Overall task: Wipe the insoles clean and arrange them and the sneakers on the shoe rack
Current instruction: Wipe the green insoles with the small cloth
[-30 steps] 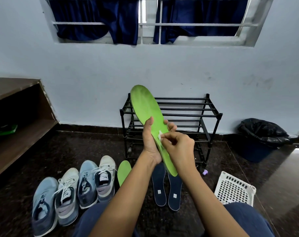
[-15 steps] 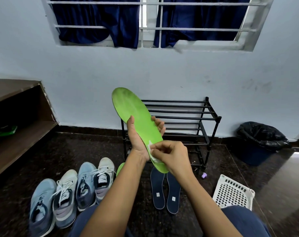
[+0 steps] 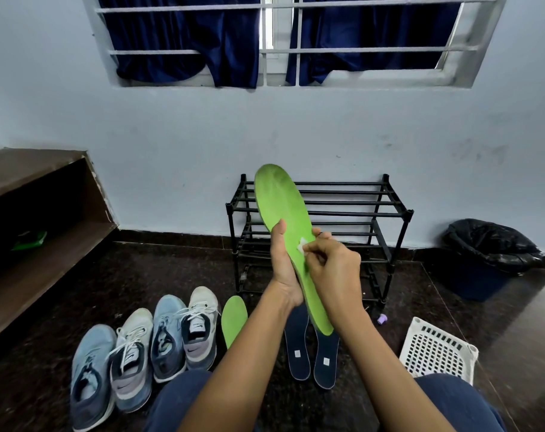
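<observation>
**Wiping green insole; racking not begun**

Shoe rack (image 3: 352,213) at 12 o'clock, against the wall. Four sneakers (image 3: 168,335) in a row at 8 o'clock. Green insole (image 3: 280,201) is raised at centre, and my left hand (image 3: 283,272) grips its edge. Its mate (image 3: 233,319) and two navy insoles (image 3: 297,347) lie on the floor at 6. Right hand (image 3: 333,269) pinches a small white wipe (image 3: 301,244) against the insole's middle. Step: wiping. Next, I judge: firm strokes toward the heel, left hand bracing.

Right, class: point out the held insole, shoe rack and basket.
held insole (image 3: 277,198), head view, toe end.
shoe rack (image 3: 407,213), head view, front-right corner.
basket (image 3: 433,353), head view, perforated wall.
</observation>
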Motion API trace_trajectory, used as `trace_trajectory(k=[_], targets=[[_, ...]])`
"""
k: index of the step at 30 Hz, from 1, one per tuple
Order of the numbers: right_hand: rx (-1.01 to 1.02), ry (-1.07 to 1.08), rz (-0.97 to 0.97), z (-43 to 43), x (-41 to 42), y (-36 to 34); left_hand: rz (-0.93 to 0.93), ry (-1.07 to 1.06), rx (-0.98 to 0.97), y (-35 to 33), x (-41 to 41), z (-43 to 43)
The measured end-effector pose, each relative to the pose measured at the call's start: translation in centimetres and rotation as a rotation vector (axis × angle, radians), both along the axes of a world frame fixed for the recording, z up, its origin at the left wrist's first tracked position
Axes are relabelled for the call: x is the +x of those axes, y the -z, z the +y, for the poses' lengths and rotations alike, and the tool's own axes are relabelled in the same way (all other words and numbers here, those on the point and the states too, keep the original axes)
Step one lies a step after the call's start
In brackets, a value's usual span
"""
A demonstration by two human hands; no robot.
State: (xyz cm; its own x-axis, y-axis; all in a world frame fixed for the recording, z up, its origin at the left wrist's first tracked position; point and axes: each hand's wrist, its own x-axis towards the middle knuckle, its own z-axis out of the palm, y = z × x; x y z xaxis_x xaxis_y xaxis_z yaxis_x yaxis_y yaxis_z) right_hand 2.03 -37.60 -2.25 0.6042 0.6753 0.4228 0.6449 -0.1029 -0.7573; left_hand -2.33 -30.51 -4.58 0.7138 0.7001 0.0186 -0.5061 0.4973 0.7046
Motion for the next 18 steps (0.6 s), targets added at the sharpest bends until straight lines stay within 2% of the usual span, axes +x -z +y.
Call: trace_trajectory(k=[5, 8, 11, 13, 18], targets=[[-0.089, -0.221, 0.181, -1.3, -1.0, 0.1, -0.112, -0.091, -0.032, -0.4, -0.8, 2.6], [-0.039, -0.225, 0.225, -1.5, -1.5, 0.2, -0.131, -0.105, -0.073, -0.6, -0.8, 2.9], [0.016, -0.211, 0.263, -1.2, -0.8, 0.0, -0.074, -0.053, -0.059, -0.7, -0.2, 1.5], [0.023, -0.184, 0.239, -0.9, -0.3, 0.0, -0.008, -0.017, -0.038, -0.4, 0.0, 0.5], [0.050, -0.013, 0.039, -0.6, 0.9, 0.2, 0.105, 0.028, -0.020, 0.8, 0.3, -1.1]])
